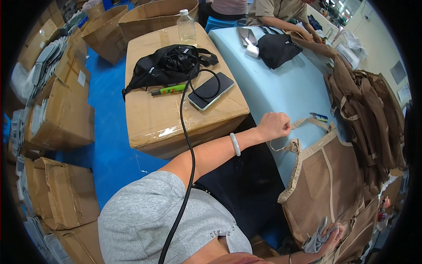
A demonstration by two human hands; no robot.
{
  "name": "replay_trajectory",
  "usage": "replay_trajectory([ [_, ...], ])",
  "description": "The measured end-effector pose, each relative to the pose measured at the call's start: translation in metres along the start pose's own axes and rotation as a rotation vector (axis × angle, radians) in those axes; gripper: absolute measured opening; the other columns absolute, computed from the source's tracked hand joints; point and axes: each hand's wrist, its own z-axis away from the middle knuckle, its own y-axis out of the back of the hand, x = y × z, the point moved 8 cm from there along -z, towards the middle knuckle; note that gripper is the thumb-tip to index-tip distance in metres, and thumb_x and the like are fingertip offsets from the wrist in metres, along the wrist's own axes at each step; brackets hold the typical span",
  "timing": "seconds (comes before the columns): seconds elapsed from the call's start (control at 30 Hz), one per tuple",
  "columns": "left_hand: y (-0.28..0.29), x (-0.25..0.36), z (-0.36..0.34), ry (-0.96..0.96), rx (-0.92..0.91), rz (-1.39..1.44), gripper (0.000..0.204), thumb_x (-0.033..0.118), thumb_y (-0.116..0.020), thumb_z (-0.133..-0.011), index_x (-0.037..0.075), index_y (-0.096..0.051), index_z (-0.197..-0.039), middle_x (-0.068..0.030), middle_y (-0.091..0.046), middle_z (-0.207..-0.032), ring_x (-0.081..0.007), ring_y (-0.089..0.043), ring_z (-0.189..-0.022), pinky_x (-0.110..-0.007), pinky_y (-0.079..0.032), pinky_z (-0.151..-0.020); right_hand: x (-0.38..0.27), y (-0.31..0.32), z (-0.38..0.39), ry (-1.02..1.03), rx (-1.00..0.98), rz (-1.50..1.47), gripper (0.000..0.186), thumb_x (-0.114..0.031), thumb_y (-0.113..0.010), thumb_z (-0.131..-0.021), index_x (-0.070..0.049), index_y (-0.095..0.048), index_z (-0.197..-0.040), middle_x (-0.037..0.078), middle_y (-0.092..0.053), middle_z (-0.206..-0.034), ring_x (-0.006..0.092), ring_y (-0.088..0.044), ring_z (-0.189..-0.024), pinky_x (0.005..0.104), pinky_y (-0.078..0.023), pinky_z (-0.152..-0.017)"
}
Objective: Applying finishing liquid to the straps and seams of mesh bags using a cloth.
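Note:
My left hand [273, 126] is closed in a pinch on a thin beige strap [303, 122] of a brown mesh bag-like piece [314, 187]. The piece has beige binding and hangs over the table's near edge. Its strap loops up onto the tabletop. At the lower right, my right hand [335, 237] is curled against a crumpled grey cloth [314, 241], low on the brown mesh. The cloth partly hides its fingers. A small cutter with a blue and green handle [319, 117] lies just beyond the strap.
The light blue table [272, 88] bears a black pouch [277, 48] and a heap of brown mesh pieces [365, 110]. To the left, a carton [151, 125] holds a phone [212, 91], a waist bag [160, 66] and a bottle [186, 28]. A co-worker's arm [281, 24] is across the table.

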Motion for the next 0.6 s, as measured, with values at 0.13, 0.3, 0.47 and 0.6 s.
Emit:
replay_trajectory([
  [0.13,-0.003,0.000,0.000,0.000,-0.018,-0.001,0.011,0.017,-0.067,-0.074,0.008,-0.065,-0.067,-0.0040,-0.064,-0.070,-0.0237,-0.063,-0.060,-0.035,-0.050,-0.053,-0.001,-0.004,0.007,-0.009,0.000,-0.025,0.038,-0.025,-0.065,-0.091,0.000,-0.061,-0.120,0.015,-0.067,-0.097,0.0208,-0.062,-0.077,0.0329,-0.054,-0.070],
  [0.3,-0.001,-0.002,0.000,0.001,-0.009,0.001,0.011,0.017,-0.068,-0.074,0.008,-0.065,-0.068,-0.0038,-0.064,-0.070,-0.0228,-0.063,-0.060,-0.035,-0.049,-0.053,-0.002,-0.003,0.005,-0.009,-0.003,-0.055,0.036,-0.024,-0.064,-0.092,0.000,-0.060,-0.119,0.015,-0.066,-0.096,0.0200,-0.060,-0.076,0.0322,-0.053,-0.069],
  [0.47,-0.001,0.000,0.000,-0.006,-0.007,-0.003,0.011,0.017,-0.068,-0.074,0.008,-0.065,-0.068,-0.0037,-0.064,-0.071,-0.0227,-0.063,-0.060,-0.035,-0.049,-0.053,0.009,0.010,0.000,-0.013,-0.005,-0.085,0.035,-0.023,-0.064,-0.092,0.000,-0.060,-0.118,0.014,-0.065,-0.096,0.0192,-0.059,-0.075,0.0314,-0.052,-0.068],
  [0.6,-0.001,0.000,-0.001,-0.002,0.002,-0.009,0.012,0.017,-0.068,-0.074,0.008,-0.064,-0.067,-0.0035,-0.064,-0.070,-0.0229,-0.063,-0.059,-0.035,-0.049,-0.053,0.007,0.008,0.008,-0.016,-0.010,-0.111,0.033,-0.023,-0.063,-0.092,-0.001,-0.059,-0.117,0.014,-0.064,-0.095,0.0186,-0.058,-0.074,0.0309,-0.051,-0.067],
])
